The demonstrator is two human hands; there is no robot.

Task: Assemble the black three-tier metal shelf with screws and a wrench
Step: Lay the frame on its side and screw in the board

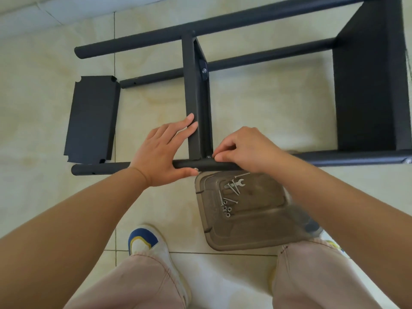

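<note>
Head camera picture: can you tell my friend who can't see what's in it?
Two bare hands, left hand and right hand, work where a black shelf panel meets a pole on a tiled floor. A tray holds screws.

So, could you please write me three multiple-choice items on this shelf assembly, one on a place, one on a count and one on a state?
1. Where does the wrench lie?
A. on the clear plastic lid
B. in the right hand
C. on the loose shelf panel

2. How many shelf panels stand fitted between the poles?
A. none
B. two
C. three

3. What is the left hand doing?
A. lifting a screw
B. resting flat against the middle panel and the near pole
C. hanging free

Answers: 1 A, it lies among the screws there. 2 B, the third panel lies flat on the floor. 3 B, fingers spread, while the right hand pinches at the joint.
</note>
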